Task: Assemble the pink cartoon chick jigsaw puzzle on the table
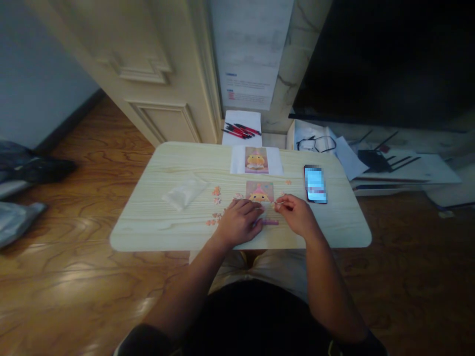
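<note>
A partly joined jigsaw puzzle (260, 189) with a yellow cartoon figure lies at the middle of the small table. My left hand (240, 221) rests over its lower left side, fingers stretched toward it, hiding part of the picture. At the lower right edge, my right hand (295, 212) pinches a small puzzle piece (275, 204) between thumb and forefinger. Loose puzzle pieces (216, 191) lie in small groups left of my left hand. A joined pink strip of puzzle (270, 222) shows beside my left thumb.
A printed picture sheet (256, 160) lies behind the puzzle. On the left is a white plastic bag (184, 193); on the right, a phone (315, 184). Red and black pens (242, 131) lie on paper beyond the table (141, 217). A cabinet door stands behind left.
</note>
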A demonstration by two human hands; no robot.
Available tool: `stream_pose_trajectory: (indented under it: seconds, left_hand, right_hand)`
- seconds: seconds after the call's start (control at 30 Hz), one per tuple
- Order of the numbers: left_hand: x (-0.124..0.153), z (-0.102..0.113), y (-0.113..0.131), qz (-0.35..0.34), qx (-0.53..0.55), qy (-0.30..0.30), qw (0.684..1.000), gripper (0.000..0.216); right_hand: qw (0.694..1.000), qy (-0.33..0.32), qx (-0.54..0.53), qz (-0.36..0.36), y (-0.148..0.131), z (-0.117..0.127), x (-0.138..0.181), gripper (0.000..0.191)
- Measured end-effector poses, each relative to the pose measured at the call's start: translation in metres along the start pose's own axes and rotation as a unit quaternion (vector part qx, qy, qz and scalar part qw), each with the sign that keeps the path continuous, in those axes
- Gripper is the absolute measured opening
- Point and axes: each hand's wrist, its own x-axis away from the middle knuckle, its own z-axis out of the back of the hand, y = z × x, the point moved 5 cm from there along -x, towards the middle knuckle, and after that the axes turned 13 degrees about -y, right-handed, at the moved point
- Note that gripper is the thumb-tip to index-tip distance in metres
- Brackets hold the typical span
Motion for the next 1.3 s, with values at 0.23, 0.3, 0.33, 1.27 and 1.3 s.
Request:
stream_pose_trajectory:
  seconds: [0.23, 0.3, 0.33, 1.27, 1.3]
  left_hand:
    - [0.004, -0.002, 0.001, -0.009, -0.005, -0.010, 1.000, 0.024]
    - [0.004, -0.003, 0.002, -0.016, -0.002, -0.014, 1.000, 0.022]
    - [0.004, -0.003, 0.002, -0.018, 0.000, -0.014, 1.000, 0.021]
    - [0.104, 0.057, -0.069, 0.112, 0.058, 0.047, 0.991, 0.060]
    - [0.105, 0.056, -0.071, 0.114, 0.059, 0.046, 0.991, 0.062]
  right_hand:
    - [0.999, 0.003, 0.032, -0.002, -0.002, 0.001, 0.000, 0.013]
    - [0.998, -0.007, 0.065, -0.002, -0.005, -0.003, 0.000, 0.010]
    - [0.996, -0.012, 0.085, 0.001, -0.007, -0.006, 0.000, 0.009]
    - [0.955, -0.068, 0.226, 0.182, -0.071, -0.077, -0.013, 0.022]
    - [0.953, -0.066, 0.234, 0.179, -0.069, -0.077, -0.014, 0.021]
